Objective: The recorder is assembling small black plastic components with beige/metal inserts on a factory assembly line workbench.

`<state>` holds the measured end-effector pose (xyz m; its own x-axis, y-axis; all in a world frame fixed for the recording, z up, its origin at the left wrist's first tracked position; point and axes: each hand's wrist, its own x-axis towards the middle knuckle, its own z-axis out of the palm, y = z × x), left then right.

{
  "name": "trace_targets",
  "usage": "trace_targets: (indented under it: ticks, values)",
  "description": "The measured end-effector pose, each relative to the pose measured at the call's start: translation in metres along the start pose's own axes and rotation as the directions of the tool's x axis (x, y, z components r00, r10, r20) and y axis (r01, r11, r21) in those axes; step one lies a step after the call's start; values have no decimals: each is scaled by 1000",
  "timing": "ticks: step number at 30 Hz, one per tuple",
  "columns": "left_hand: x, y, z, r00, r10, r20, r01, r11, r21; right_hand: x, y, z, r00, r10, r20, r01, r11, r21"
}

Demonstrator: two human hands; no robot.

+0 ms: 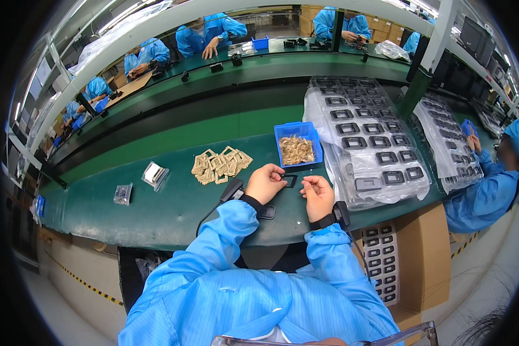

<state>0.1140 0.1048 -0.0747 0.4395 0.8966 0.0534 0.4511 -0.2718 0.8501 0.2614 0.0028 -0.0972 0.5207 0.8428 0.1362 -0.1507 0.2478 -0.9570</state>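
My left hand (265, 183) is closed on the edge of a small black rectangular frame (291, 181) just above the green table. To its right, my right hand (318, 197) has thumb and forefinger pinched together; whatever they hold is too small to make out. Under my left wrist lies another black frame-like part (267, 212). Beyond my hands a blue bin (281, 131) is filled with small tan pieces (297, 150). Left of the bin, a loose pile of beige rectangular frames (221, 165) lies on the tabletop.
Plastic trays of black frames (354, 142) stand at the right, with more trays (444, 138) beyond. Small clear bags (154, 175) lie on the left. An open carton (424, 259) with a parts tray sits below the table's right edge. A co-worker (493, 179) sits far right; others work across the conveyor.
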Motion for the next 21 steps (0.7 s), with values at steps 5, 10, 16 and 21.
trace_targets:
  ticks: [5,10,16,21]
  values:
    - [-12,9,-1,999,32,16,-23,913,-407,1,4,-1,1000,-19,2,19,999,-33]
    - [-29,39,-8,976,162,-147,-188,964,-186,-3,0,2,997,-78,27,78,997,-24]
    - [-27,35,-7,999,32,-31,-42,909,-415,-10,-19,12,937,-331,-116,284,910,-301]
    - [-21,23,-11,984,-84,154,160,792,-589,-10,-18,16,787,-606,117,560,623,-546]
